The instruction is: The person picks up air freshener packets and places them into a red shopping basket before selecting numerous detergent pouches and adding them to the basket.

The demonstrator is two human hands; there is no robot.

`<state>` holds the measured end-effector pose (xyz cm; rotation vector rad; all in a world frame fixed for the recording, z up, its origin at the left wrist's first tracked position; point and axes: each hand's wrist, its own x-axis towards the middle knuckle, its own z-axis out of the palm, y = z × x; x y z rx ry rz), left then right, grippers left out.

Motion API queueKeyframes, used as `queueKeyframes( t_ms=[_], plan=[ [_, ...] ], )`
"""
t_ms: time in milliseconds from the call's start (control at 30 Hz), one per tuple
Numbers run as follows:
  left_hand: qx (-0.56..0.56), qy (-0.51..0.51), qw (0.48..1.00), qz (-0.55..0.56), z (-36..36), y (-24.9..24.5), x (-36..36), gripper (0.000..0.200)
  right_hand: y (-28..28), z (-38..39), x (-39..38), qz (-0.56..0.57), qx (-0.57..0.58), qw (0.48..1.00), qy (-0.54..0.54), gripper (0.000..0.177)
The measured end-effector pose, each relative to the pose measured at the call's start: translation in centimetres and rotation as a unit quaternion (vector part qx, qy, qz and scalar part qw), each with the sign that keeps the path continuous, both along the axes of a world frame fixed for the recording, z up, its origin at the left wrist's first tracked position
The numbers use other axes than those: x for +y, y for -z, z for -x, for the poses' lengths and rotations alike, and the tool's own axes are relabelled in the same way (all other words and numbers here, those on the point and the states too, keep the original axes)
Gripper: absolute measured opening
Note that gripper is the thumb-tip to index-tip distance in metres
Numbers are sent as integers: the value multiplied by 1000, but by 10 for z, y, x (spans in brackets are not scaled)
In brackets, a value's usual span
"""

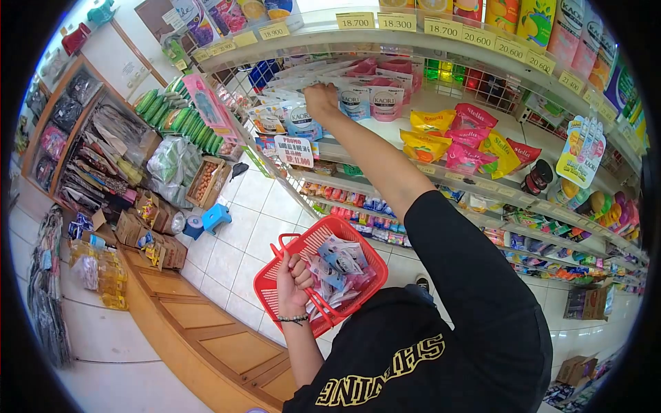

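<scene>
Kaori pouches (301,122) sit crowded, go gentle; can't tell if right hand (321,100) grips any, left hand (294,281) clamps basket handle (317,301).

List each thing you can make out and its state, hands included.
Red basket: open-topped, with packed pouches inside
Left hand: closed, gripping the basket
Right hand: at the Kaori pouches, grip unclear
Kaori pouches: front ones facing out
Stella packs: clustered, some leaning
Blue stool: upright
Cardboard box: open

One red basket (277,267), one beaded bracelet (294,319)
</scene>
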<state>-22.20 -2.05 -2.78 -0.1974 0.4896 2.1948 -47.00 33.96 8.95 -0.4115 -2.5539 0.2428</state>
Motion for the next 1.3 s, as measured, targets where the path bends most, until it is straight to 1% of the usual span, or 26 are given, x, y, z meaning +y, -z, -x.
queueKeyframes(
  t_ms=[100,167,200,233,300,367,400,467,700,767,900,1000,1100,1133,1167,1200,1267,1300],
  plan=[
    [-10,13,1000,-7,10,-4,8,42,2,-4,0,-8,3,1000,-22,27],
    [-13,22,1000,-14,16,-5,12,42,-6,-18,-3,38,-2,999,-38,14],
    [-15,33,999,-21,20,-6,15,42,-11,-23,-3,36,-2,999,-39,14],
    [-9,28,1000,7,22,-8,18,43,-16,-28,-3,47,-9,998,-44,16],
    [-1,32,999,8,25,-12,25,43,-22,-37,-1,57,-15,997,-49,17],
    [9,42,999,6,30,-14,30,42,-27,-45,3,68,20,996,-49,19],
    [9,42,999,5,34,-16,33,42,-29,-49,6,67,20,996,-48,19],
    [5,48,999,0,40,-19,40,42,-34,-55,13,30,32,996,-81,22],
    [19,66,998,-8,63,-25,58,41,-51,-91,23,29,42,996,-71,22],
    [26,65,998,-3,66,-27,60,40,-48,-99,26,-22,104,989,-99,11],
    [29,69,997,4,70,-30,63,40,-53,-149,14,-61,131,984,-104,8],
    [17,79,997,-11,71,-33,62,41,-55,-192,-2,-82,151,977,-126,13],
    [16,79,997,-12,67,-37,60,41,-51,-238,-23,-64,136,977,-151,10],
    [16,79,997,-11,65,-36,60,41,-48,-253,-27,-35,114,978,-173,7],
    [13,81,997,-17,64,-34,58,41,-42,-266,-32,-6,92,977,-194,10],
    [10,83,996,-24,62,-33,57,42,-32,-278,-37,-5,91,977,-193,10],
    [8,88,996,-26,58,-30,53,42,-9,-295,-46,96,36,970,-221,13],
    [7,93,995,-30,57,-30,51,42,2,-301,-49,96,36,970,-220,13]
  ],
)
